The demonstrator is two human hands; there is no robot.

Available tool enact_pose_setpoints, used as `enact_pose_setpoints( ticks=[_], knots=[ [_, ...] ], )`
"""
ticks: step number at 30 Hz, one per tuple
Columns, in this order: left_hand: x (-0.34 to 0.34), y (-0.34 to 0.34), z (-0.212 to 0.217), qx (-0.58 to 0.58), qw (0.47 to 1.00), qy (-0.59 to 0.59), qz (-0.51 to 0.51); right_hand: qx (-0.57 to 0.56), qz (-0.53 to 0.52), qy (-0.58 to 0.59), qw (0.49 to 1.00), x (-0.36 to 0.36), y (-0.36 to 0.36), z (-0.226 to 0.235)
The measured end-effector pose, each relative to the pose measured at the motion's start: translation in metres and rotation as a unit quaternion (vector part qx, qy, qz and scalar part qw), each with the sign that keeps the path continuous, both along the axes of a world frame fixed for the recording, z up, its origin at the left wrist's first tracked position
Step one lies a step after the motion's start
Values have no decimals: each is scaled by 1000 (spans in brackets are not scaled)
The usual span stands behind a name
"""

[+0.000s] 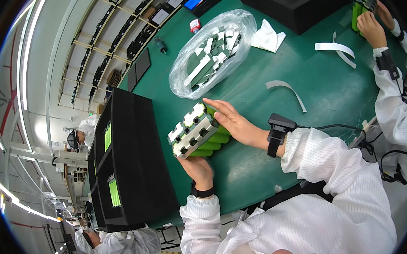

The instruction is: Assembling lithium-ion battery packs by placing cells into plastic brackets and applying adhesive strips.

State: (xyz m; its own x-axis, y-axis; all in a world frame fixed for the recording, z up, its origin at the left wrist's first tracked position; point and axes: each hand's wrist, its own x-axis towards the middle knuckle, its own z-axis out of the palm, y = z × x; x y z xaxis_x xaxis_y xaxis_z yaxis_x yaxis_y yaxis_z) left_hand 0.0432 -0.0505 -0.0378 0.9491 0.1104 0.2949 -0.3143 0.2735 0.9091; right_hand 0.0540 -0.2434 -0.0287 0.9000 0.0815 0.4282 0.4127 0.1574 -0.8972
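Observation:
A battery pack [197, 130] of several green cylindrical cells, with a white and grey frame and strips across its end, is tilted above the green table. My left hand [198, 171] cups its lower near end, with the fingers partly hidden beneath it. Along its upper right side my right hand [234, 122] presses, fingers stretched over the edge, so the pack sits between both hands. A black wristband circles my left wrist, while a black device with a cable [278, 132] is strapped to my right wrist.
Left stands a black compartment box [158, 171] holding green cells. Beyond the pack lies a clear plastic bag [178, 80] of white and dark strips. White paper [268, 37] and a curved strip [288, 90] lie on the table [238, 176]. A co-worker's hands [373, 30] hold another green pack at upper right.

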Motion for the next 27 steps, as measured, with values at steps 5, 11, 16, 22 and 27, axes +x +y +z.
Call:
enact_pose_setpoints(
  ticks=[5, 11, 16, 22, 27],
  knots=[
    [1, -2, 0, -12, 999, -37, 28, 19, 21, 5, 1000, 3, 6, -4],
    [-1, -3, -4, -10, 998, -55, 37, 10, 20, -14, 1000, 6, 10, -18],
    [0, -1, -19, -10, 998, -19, 54, -24, 18, 17, 999, 5, 1, -32],
    [0, 14, -25, -18, 998, 45, 46, 24, 29, 121, 992, -4, 4, -15],
    [2, 12, -9, -44, 998, 29, 29, 79, 36, 120, 989, -4, -5, -17]
  ],
)
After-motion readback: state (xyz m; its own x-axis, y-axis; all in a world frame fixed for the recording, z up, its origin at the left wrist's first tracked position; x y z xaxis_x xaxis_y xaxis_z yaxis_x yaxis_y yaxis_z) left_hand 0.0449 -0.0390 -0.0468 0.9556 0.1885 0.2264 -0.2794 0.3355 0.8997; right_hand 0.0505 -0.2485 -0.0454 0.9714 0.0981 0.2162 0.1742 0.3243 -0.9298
